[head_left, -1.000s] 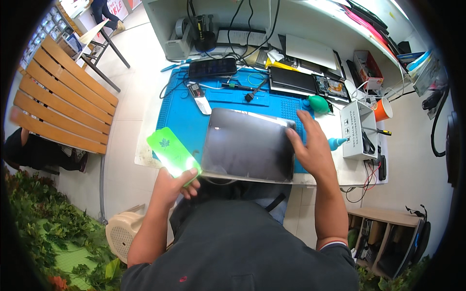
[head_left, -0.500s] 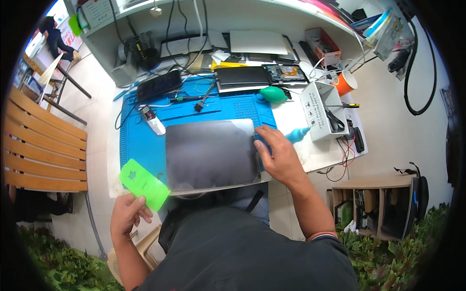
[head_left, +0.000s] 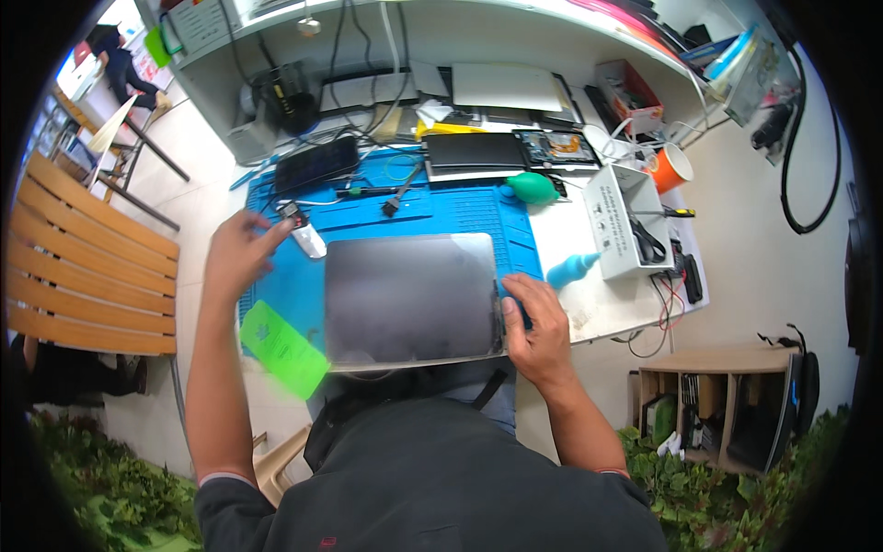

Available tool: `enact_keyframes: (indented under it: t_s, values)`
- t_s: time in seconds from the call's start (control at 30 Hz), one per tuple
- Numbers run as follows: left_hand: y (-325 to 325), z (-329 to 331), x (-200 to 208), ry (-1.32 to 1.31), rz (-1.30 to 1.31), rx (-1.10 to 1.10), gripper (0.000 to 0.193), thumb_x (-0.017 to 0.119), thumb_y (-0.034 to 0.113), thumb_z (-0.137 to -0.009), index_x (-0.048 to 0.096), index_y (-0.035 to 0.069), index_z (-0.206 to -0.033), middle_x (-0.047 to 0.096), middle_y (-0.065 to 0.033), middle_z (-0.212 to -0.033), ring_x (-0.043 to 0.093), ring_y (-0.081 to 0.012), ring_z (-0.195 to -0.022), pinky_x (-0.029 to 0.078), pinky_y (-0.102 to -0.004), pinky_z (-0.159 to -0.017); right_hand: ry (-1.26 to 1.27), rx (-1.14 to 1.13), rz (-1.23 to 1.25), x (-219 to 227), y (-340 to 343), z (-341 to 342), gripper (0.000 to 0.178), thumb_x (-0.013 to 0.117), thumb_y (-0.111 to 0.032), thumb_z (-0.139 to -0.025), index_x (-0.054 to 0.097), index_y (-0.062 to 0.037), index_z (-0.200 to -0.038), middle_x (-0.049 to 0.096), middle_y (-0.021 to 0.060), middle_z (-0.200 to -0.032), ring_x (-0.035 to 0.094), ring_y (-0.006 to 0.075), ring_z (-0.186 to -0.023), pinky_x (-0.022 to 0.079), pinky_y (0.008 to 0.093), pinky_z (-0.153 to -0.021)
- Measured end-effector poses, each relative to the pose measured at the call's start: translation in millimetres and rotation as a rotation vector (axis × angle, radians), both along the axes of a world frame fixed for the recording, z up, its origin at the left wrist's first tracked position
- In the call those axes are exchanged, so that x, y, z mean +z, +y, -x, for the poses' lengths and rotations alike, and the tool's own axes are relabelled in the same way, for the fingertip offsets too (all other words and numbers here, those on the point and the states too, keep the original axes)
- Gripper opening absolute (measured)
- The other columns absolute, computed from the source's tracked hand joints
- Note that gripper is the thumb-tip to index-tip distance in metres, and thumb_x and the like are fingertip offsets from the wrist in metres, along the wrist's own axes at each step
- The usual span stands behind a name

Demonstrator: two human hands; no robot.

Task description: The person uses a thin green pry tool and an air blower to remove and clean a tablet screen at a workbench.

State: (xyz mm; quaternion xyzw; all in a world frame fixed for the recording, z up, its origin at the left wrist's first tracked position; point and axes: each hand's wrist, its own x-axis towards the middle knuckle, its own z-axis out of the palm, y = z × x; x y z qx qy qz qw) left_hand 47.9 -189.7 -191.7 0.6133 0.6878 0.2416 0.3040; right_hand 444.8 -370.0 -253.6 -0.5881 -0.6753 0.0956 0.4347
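A dark flat tablet screen panel (head_left: pixel 414 299) lies on the blue work mat (head_left: pixel 469 207) at the table's near edge. My right hand (head_left: pixel 541 333) rests at its right edge, thumb and forefinger apart, grasping nothing I can see. Over the mat's left side, my left hand (head_left: pixel 241 253) is raised with its fingers spread and holds nothing. Its fingertips are close to a small white handheld tool (head_left: pixel 311 241) with a dark end; I cannot tell whether they touch. A bright green plastic card (head_left: pixel 283 350) lies at the mat's near left corner, sticking out past the table edge.
Behind the panel lie a black phone (head_left: pixel 317 166), cables and an opened device (head_left: pixel 556 147). Rightward are a green blower bulb (head_left: pixel 533 188), a blue squeeze bottle (head_left: pixel 572 270), a white box (head_left: pixel 618 230) with tools and an orange cup (head_left: pixel 671 167). A slatted wooden chair (head_left: pixel 97 267) stands left.
My left hand has let go of the green card and moved up toward the white tool. The card stays at the mat's near corner. My right hand remains by the panel's right edge.
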Motion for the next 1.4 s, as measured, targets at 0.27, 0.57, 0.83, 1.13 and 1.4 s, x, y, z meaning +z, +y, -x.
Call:
enact_keyframes:
  t_s: [0.27,0.57,0.83,1.13,1.4]
  values:
    - [37,-39,-17,0.295,0.041,0.051,0.073,0.097,0.056,-0.081,0.065,0.001,-0.119,0.077,-0.0132,-0.084,0.072,-0.0216,-0.059,0.058,-0.035,-0.059,0.108,-0.026,-0.161,-19,-2,-1,0.024,0.068,0.007,-0.097,0.076,0.0028,-0.119,0.078,0.0207,-0.117,0.074,0.0383,-0.107,0.058,0.0442,-0.097]
    - [28,-47,-26,0.129,-0.017,0.106,0.07,0.095,0.035,-0.081,0.062,-0.002,-0.131,0.077,-0.0148,-0.087,0.072,-0.0196,-0.06,0.059,-0.0321,-0.054,0.192,-0.027,-0.22,-23,-5,-9,0.023,0.069,0.008,-0.096,0.076,0.003,-0.117,0.078,0.0194,-0.114,0.074,0.0367,-0.106,0.059,0.0433,-0.096]
    - [25,-32,-48,-0.021,-0.102,0.214,0.063,0.093,0.026,-0.081,0.062,-0.003,-0.128,0.076,-0.0153,-0.086,0.074,-0.0193,-0.061,0.061,-0.0353,-0.052,0.173,-0.02,-0.184,-30,-5,-8,0.022,0.069,0.008,-0.095,0.076,0.0033,-0.115,0.077,0.0205,-0.114,0.074,0.0381,-0.106,0.058,0.0442,-0.096]
    - [12,-46,-27,-0.022,-0.049,0.24,0.071,0.097,0.026,-0.083,0.056,-0.002,-0.133,0.073,-0.0095,-0.079,0.071,-0.0155,-0.06,0.059,-0.0296,-0.053,0.079,-0.005,-0.115,-23,-3,-3,0.022,0.071,0.003,-0.095,0.075,0.0035,-0.117,0.076,0.0209,-0.115,0.072,0.0394,-0.107,0.057,0.0456,-0.097]
    - [4,-43,-41,-0.255,-0.074,0.195,0.083,0.096,0.011,-0.083,0.048,-0.003,-0.15,0.075,-0.0115,-0.087,0.074,-0.0169,-0.067,0.061,-0.0302,-0.059,0.01,0.008,-0.083,-17,0,0,0.025,0.074,0.001,-0.093,0.075,0.0023,-0.118,0.076,0.0197,-0.117,0.07,0.0408,-0.112,0.055,0.048,-0.1]
